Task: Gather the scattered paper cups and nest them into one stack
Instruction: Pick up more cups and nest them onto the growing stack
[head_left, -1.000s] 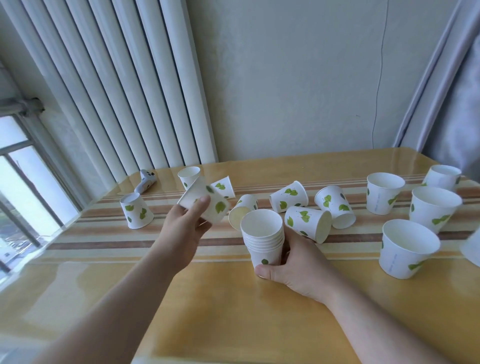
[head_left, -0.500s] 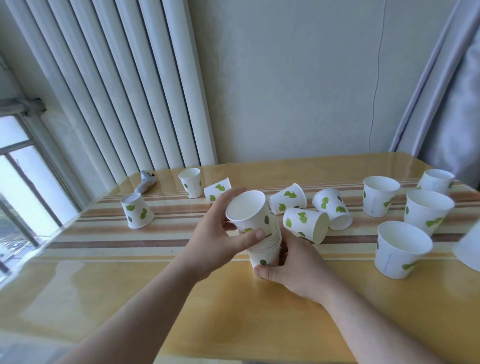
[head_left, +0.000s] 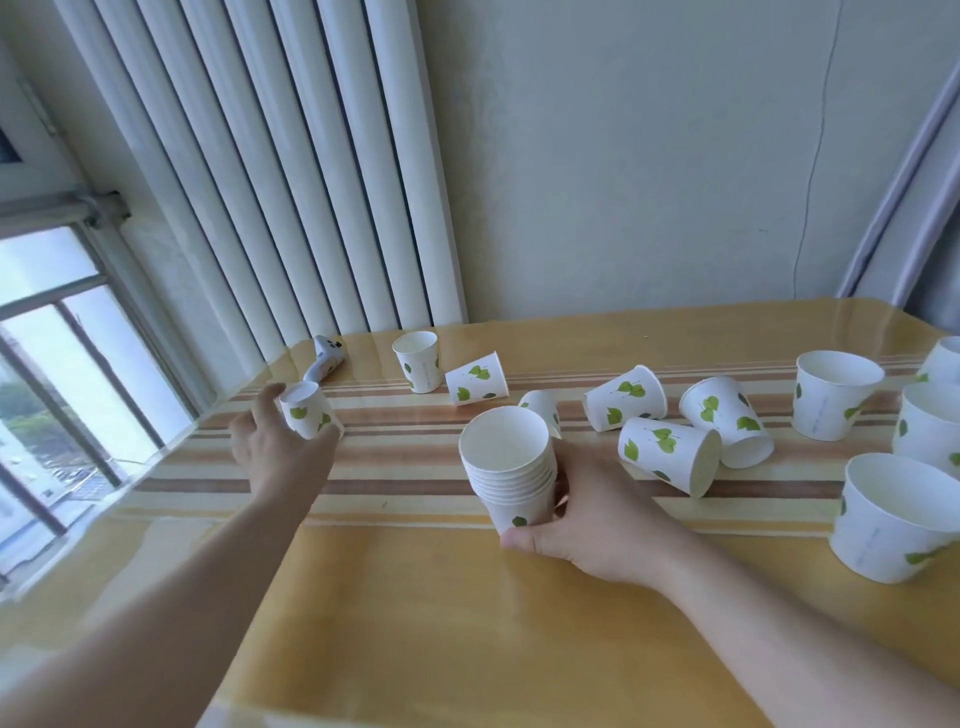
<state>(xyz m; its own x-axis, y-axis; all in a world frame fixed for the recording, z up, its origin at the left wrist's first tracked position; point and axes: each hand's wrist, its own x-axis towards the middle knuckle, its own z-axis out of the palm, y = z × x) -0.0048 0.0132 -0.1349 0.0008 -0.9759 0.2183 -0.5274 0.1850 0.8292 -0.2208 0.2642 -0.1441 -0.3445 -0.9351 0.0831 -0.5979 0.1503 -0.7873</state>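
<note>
1. L hand (head_left: 278, 457) is reaching out to the far-left white paper cup w/ green leaf print, upside-down on its rim (head_left: 307, 414). The cup sits btwn thumb and fingers; fingers (head_left: 267, 402) are curled round its left side, thumb side at its lower right. Touching or nearly so; can't tell if the grip has closed.
2. Cup's long axis is roughly vertical, tilted a bit, base up, mouth down. Judgement: it needs flipping mouth-up before it nests.
3. R hand (head_left: 587, 514) is wrapped round the nested stack of white paper cups (head_left: 511, 467), thumb at the base front, fingers behind. Stack is upright on the glossy yellow striped table (head_left: 415, 597), mouth open and up.
4. Key relation: the stack lies right of and nearer than the L fingers, well apart. L hand is clearly the closer 1 to this cup; R hand is busy steadying the stack.
5. Other loose cups lie beyond and right of the R fingers, several on their sides.
6. Risk: thin paper wall, a hard squeeze would dent it.
</note>
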